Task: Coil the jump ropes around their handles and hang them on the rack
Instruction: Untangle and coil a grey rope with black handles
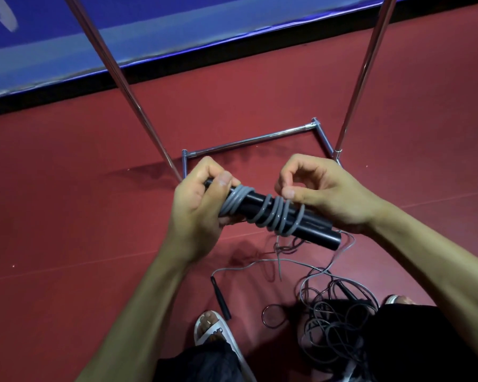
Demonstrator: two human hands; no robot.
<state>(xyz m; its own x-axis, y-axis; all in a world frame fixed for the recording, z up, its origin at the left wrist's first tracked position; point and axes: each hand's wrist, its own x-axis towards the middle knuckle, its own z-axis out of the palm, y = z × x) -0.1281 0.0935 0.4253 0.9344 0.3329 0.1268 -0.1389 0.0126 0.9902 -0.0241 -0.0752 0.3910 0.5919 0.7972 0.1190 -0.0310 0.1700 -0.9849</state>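
Although partway through coiling, left a tangle of loose ropes (340, 318) uncoiled on the floor (66, 216) at lower right of frame, a stray handle (220, 299) just left of it. Mid-frame, gripped one end of the paired black handles (309, 227) in the left hand (196, 205), fingers curled round; pinched the grey rope (276, 216) against them with thumb and forefinger of the right hand (323, 194). Counted several turns, tail dangling. Farther up, saw nothing hung on the visible legs and base of the rack (249, 139); judged hanging yet to come.
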